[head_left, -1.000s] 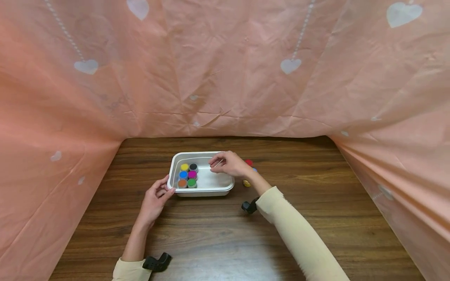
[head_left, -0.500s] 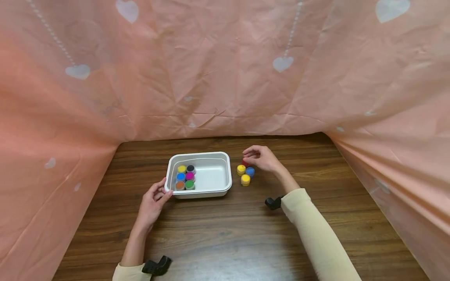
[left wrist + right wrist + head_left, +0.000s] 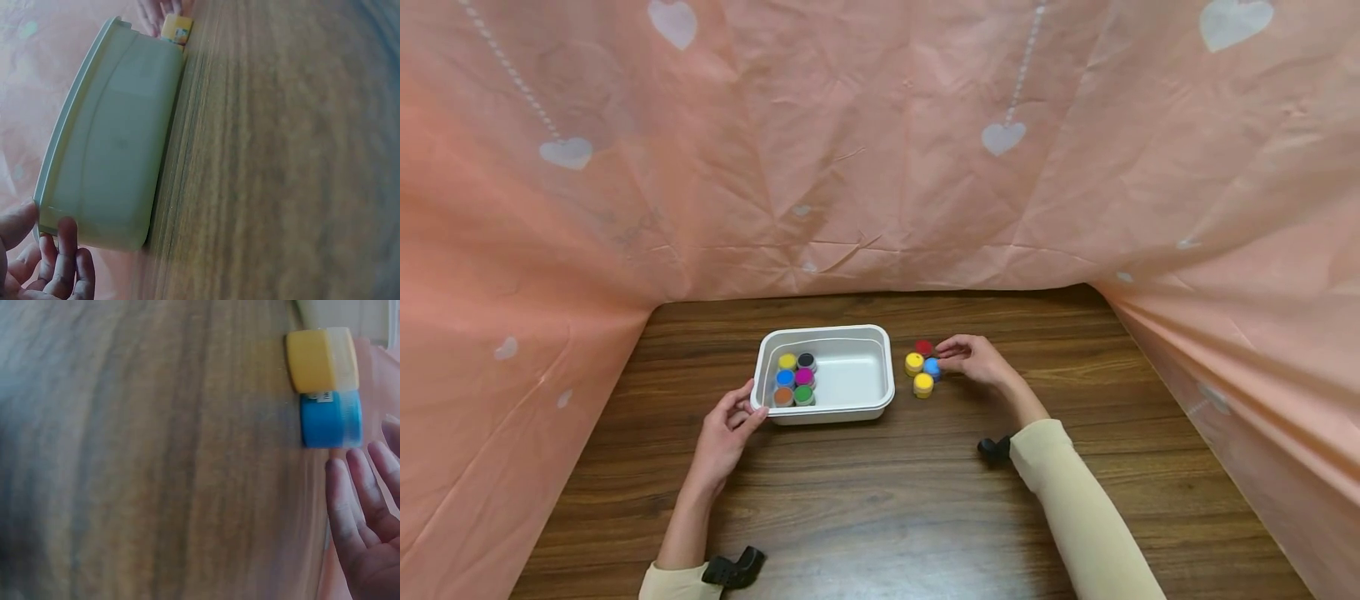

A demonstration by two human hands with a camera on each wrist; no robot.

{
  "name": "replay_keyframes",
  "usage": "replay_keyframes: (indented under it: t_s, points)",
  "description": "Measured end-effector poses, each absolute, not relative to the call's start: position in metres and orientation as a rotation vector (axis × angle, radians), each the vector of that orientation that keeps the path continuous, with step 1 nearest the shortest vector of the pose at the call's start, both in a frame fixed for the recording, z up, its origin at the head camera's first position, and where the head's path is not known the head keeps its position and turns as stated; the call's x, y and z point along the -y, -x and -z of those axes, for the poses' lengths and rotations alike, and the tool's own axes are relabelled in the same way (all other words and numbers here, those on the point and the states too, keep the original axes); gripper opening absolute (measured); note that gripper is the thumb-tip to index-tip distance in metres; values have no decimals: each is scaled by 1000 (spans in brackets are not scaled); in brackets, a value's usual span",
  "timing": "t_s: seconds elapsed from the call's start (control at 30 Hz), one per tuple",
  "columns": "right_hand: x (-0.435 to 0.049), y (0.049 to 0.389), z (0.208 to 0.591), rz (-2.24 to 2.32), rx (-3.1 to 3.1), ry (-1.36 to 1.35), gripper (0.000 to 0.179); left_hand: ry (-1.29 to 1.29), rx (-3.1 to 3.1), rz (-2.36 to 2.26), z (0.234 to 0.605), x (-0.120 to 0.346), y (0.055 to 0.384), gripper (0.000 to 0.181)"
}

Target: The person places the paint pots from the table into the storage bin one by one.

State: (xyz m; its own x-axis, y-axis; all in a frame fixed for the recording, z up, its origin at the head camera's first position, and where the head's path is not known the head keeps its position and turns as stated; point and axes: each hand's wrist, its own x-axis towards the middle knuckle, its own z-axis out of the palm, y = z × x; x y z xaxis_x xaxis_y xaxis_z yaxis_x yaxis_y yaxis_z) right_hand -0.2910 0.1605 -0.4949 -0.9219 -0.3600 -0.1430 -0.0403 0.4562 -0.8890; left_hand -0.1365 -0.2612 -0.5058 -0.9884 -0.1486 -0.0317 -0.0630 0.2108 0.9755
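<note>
My left hand (image 3: 722,437) pinches the near left corner of a white plastic tray (image 3: 831,414), thumb on the rim and fingers below it in the left wrist view. Small paint jars with yellow, black, blue, magenta, orange and green lids stand in its left part; the magenta jar (image 3: 804,377) is among them. Right of the tray, my right hand (image 3: 977,361) reaches its fingertips to a blue paint jar (image 3: 932,367). In the right wrist view the fingers are fairly straight, just beside that blue jar (image 3: 331,420), without gripping it.
Around the blue jar stand a red paint jar (image 3: 923,347) and two yellow ones, the nearer yellow jar (image 3: 923,384) closest to me. A pink curtain (image 3: 880,208) with hearts encloses the brown wooden table (image 3: 865,500) at the back and sides.
My right hand has left the space over the tray, moved right to the red jar, then come down nearer the blue jar. My left hand still holds the tray corner.
</note>
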Motion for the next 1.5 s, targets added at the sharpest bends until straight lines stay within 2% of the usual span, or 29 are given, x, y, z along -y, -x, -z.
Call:
replay_keyframes:
  t_s: [0.4, 0.7, 1.13, 1.5]
  points:
    - [-160, 291, 509, 1451, -2326, 350, 36, -195, 2391, 1912, 507, 260, 137, 57]
    - [-162, 292, 508, 1433, -2338, 323, 32, -184, 2384, 1921, 508, 260, 138, 57]
    - [-170, 294, 499, 1410, -2386, 348, 35, -192, 2385, 1915, 508, 261, 137, 58]
    - [-167, 294, 476, 1435, -2406, 388, 38, -197, 2386, 1916, 506, 261, 135, 58]
